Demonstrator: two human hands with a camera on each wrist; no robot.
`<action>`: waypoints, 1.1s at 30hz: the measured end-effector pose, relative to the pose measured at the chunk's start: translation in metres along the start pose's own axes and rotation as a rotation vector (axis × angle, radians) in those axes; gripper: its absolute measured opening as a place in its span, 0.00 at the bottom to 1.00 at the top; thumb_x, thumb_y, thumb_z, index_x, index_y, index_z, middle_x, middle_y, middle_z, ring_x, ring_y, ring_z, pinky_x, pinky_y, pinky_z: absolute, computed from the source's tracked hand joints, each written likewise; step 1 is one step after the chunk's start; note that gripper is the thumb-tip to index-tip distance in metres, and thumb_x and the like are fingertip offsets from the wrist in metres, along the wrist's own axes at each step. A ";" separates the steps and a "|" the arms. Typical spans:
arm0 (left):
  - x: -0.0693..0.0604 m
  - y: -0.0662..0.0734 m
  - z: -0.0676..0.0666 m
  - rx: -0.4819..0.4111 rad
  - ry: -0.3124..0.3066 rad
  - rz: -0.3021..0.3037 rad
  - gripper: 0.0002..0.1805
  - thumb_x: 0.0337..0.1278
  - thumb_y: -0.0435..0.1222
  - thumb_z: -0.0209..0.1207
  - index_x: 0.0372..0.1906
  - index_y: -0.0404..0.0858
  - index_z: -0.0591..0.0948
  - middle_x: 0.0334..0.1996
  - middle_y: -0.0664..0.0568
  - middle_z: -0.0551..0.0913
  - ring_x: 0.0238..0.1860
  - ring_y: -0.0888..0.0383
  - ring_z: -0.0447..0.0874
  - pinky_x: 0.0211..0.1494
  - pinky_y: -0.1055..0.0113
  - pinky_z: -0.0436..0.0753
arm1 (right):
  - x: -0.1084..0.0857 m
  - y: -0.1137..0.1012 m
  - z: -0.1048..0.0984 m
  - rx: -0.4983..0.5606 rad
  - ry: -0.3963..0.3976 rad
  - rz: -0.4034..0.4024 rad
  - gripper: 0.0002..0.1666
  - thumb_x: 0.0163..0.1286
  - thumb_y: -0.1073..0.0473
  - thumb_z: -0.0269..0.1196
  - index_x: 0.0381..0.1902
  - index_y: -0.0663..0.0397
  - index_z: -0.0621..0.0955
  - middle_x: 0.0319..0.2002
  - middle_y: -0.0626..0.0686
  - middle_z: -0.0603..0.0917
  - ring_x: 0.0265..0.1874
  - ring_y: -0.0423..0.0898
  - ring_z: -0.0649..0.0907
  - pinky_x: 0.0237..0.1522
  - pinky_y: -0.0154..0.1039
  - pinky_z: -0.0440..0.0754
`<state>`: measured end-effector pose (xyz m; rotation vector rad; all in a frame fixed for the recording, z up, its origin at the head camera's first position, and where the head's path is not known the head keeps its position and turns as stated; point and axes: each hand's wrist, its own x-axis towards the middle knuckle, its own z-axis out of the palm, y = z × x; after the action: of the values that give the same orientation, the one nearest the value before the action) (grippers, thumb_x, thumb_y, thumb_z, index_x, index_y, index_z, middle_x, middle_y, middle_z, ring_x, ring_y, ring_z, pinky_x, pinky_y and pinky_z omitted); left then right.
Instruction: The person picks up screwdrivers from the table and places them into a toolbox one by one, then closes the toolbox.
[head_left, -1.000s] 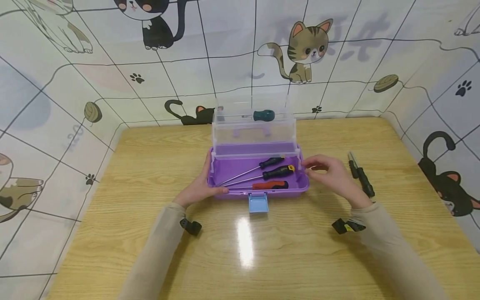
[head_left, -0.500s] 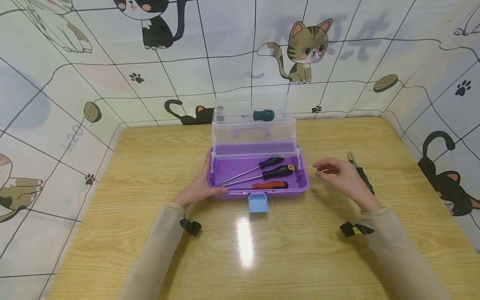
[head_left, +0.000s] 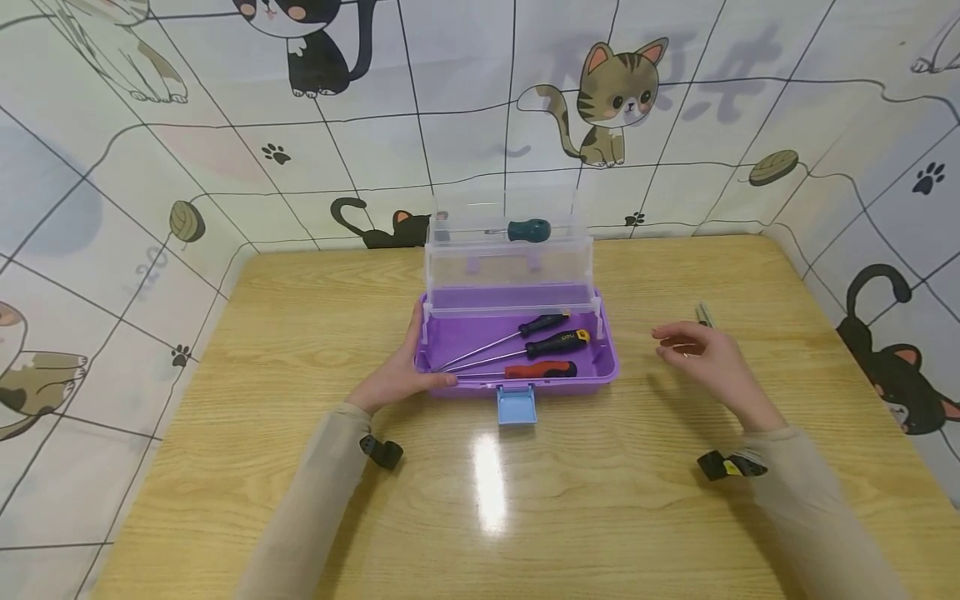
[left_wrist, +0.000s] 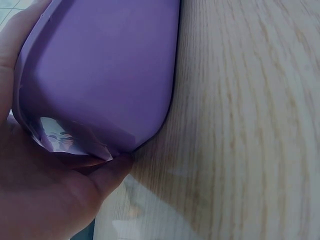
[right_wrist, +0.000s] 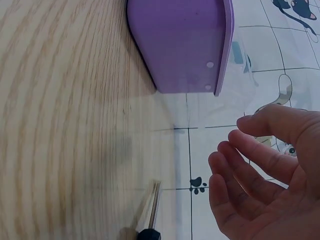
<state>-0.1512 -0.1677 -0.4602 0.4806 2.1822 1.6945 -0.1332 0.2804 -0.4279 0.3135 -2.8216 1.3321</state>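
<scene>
A purple toolbox (head_left: 517,388) with its clear lid (head_left: 510,265) raised stands mid-table. My left hand (head_left: 396,375) grips its left end, thumb over the rim; the left wrist view shows the fingers against the purple wall (left_wrist: 105,75). Inside lie two black-handled screwdrivers, one (head_left: 557,343) in front of the other (head_left: 543,325), and a red-and-black screwdriver (head_left: 540,371). A green-handled screwdriver (head_left: 528,230) sits in the clear upper part. My right hand (head_left: 708,362) hovers right of the box, fingers loosely bent, holding nothing. Beneath it lie tools, mostly hidden; a metal shaft (right_wrist: 154,205) shows.
A blue latch (head_left: 517,406) hangs down at the box's front. The wooden table (head_left: 300,300) backs onto a white wall covering (head_left: 465,92) with cat drawings and grid lines. Dark wrist cameras (head_left: 382,452) sit on both wrists.
My right hand has left the toolbox's right end and moved right, over the tools lying on the table, covering most of them. My left hand and the toolbox stay in place.
</scene>
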 end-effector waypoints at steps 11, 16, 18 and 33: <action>-0.001 0.004 0.000 -0.003 0.007 -0.015 0.71 0.44 0.39 0.74 0.71 0.71 0.27 0.76 0.60 0.31 0.75 0.52 0.35 0.72 0.48 0.42 | -0.016 0.011 -0.015 -0.058 0.033 0.104 0.18 0.69 0.61 0.62 0.54 0.66 0.79 0.46 0.66 0.82 0.35 0.27 0.77 0.36 0.23 0.73; -0.003 0.006 0.001 0.004 0.005 -0.030 0.70 0.45 0.38 0.73 0.71 0.72 0.26 0.76 0.61 0.30 0.75 0.55 0.33 0.72 0.48 0.41 | -0.021 0.019 -0.019 -0.069 0.056 0.124 0.19 0.69 0.59 0.63 0.52 0.66 0.80 0.44 0.65 0.82 0.33 0.27 0.77 0.35 0.21 0.72; -0.003 0.006 0.001 0.002 0.004 -0.027 0.70 0.45 0.38 0.73 0.71 0.72 0.27 0.76 0.60 0.30 0.75 0.54 0.33 0.72 0.47 0.41 | -0.023 0.021 -0.021 -0.070 0.061 0.126 0.18 0.69 0.59 0.63 0.52 0.66 0.80 0.43 0.63 0.82 0.33 0.28 0.77 0.34 0.21 0.72; -0.001 0.003 0.000 -0.011 0.001 -0.008 0.71 0.44 0.39 0.74 0.72 0.69 0.26 0.76 0.59 0.29 0.75 0.53 0.32 0.72 0.47 0.40 | -0.035 0.038 -0.024 -0.122 0.043 0.149 0.20 0.69 0.61 0.62 0.54 0.69 0.78 0.48 0.70 0.80 0.36 0.25 0.75 0.33 0.20 0.72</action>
<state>-0.1498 -0.1674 -0.4575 0.4677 2.1718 1.7016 -0.1081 0.3279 -0.4447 0.0737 -2.9239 1.1663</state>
